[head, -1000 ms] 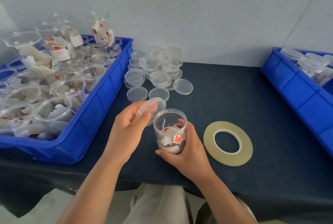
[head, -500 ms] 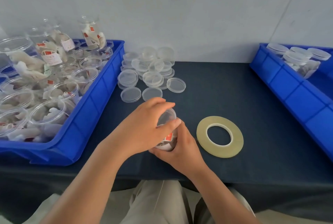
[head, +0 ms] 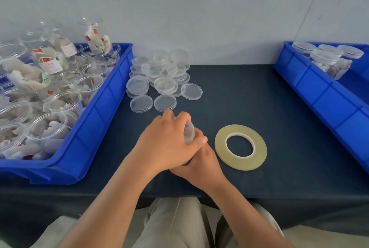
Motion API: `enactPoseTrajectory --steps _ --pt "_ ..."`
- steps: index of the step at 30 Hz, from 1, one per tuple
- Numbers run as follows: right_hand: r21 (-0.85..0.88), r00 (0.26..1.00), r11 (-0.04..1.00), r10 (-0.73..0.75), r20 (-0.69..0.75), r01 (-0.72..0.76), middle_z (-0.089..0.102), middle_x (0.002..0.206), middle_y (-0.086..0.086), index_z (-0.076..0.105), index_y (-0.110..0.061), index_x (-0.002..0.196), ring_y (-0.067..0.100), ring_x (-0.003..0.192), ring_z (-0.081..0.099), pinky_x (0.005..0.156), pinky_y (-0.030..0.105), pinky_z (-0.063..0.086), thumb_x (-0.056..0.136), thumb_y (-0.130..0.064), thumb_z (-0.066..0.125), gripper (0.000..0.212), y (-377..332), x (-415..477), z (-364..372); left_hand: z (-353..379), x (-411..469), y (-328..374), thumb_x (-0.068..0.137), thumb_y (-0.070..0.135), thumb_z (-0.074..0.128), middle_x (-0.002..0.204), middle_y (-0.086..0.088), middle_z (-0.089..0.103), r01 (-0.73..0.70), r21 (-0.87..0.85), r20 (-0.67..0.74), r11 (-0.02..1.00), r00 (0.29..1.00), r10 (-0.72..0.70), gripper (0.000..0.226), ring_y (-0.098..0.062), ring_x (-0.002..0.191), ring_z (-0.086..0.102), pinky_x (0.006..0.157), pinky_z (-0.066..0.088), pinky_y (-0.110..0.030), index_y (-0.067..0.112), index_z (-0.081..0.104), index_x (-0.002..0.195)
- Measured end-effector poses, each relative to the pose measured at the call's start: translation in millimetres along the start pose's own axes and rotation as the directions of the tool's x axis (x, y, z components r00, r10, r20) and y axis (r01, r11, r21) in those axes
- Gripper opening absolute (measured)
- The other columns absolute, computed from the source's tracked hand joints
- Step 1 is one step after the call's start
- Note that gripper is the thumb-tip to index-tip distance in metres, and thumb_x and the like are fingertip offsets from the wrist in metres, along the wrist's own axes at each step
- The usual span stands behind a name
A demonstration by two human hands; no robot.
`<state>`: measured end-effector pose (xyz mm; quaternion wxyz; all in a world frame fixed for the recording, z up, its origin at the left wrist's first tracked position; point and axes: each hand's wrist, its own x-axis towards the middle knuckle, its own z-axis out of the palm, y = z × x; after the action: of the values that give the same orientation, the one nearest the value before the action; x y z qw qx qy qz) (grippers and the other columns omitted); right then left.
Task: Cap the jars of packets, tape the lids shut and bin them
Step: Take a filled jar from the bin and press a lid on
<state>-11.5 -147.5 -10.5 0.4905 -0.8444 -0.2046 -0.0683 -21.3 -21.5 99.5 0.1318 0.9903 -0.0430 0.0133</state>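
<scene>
left hand: my palm's over the small clear plastic jar, fingers curled round its top
right hand: tucked underneath, gripping the jar's side

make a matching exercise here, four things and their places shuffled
Things
1. flat yellowish roll of clear tape
2. loose clear round plastic lids
3. capped clear plastic jars
4. small clear plastic jar being capped

Places
A. in the right blue plastic bin
B. gripped by left hand and right hand
C. heaped beside the left blue plastic bin
D. flat on the dark cloth, right of the hands

Pairs: 1-D, 2-C, 3-A, 4-B
</scene>
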Motion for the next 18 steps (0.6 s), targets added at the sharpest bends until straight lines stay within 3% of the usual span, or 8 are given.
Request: enactPoseTrajectory --steps 3,6,9,12,14,18 --pt "-0.107 1.0 0.994 -0.031 -0.002 0.031 0.037 0.123 -0.048 0.051 -0.034 0.136 -0.018 0.104 0.051 0.075 0.002 0.042 0.072 -0.058 0.073 0.072 2 2 3 10 -1 5 0.082 0.089 0.042 0.108 0.013 0.051 -0.004 -0.006 -0.095 1.0 0.995 0.004 0.056 -0.015 0.099 0.052 0.078 0.046 -0.033 0.041 0.047 0.11" --pt "-0.085 1.0 0.996 -0.02 -0.015 0.019 0.035 0.126 -0.049 0.045 -0.033 0.143 -0.017 0.106 0.052 0.074 0.005 0.045 0.071 -0.059 0.077 0.083 3 1 2 17 1 0 0.087 0.077 0.046 0.111 0.019 0.056 -0.144 -0.001 -0.206 0.99 0.968 0.14 0.043 -0.008 0.103 0.054 0.08 0.049 -0.03 0.043 0.056 0.111" --pt "0.047 1.0 0.999 0.011 -0.013 -0.01 0.052 0.127 -0.033 0.041 -0.034 0.141 -0.003 0.114 0.061 0.083 0.024 0.058 0.069 -0.046 0.089 0.088 2 0 -4 13 7 -18 0.086 0.07 0.061 0.119 0.022 0.061 -0.364 -0.072 -0.187 0.929 0.919 0.346 0.039 -0.004 0.108 0.057 0.089 0.054 -0.033 0.041 0.067 0.111" --pt "0.146 0.999 0.989 0.029 0.03 -0.033 0.061 0.128 -0.018 0.045 -0.028 0.142 0.011 0.117 0.066 0.09 0.04 0.061 0.07 -0.04 0.095 0.088 0 0 -10 10 14 -32 0.087 0.062 0.073 0.128 0.021 0.062 -0.517 -0.233 -0.18 0.824 0.856 0.486 0.03 -0.006 0.118 0.058 0.096 0.053 -0.038 0.041 0.077 0.108" --pt "0.162 0.998 0.985 0.049 0.051 -0.056 0.064 0.123 -0.018 0.047 -0.03 0.139 0.012 0.113 0.068 0.089 0.041 0.061 0.07 -0.037 0.097 0.085 -1 1 -13 9 18 -41 0.088 0.056 0.075 0.142 0.019 0.057 -0.518 -0.314 -0.194 0.796 0.856 0.48 0.035 -0.01 0.131 0.056 0.105 0.05 -0.039 0.039 0.078 0.118" --pt "0.224 0.993 0.967 0.117 0.022 -0.119 0.064 0.123 -0.024 0.045 -0.042 0.134 0.007 0.113 0.068 0.088 0.032 0.061 0.068 -0.039 0.096 0.083 2 -1 -14 -3 15 -64 0.079 0.06 0.082 0.155 0.018 0.046 -0.362 -0.457 -0.146 0.812 0.932 0.333 0.079 -0.008 0.146 0.045 0.114 0.049 -0.038 0.036 0.056 0.15"
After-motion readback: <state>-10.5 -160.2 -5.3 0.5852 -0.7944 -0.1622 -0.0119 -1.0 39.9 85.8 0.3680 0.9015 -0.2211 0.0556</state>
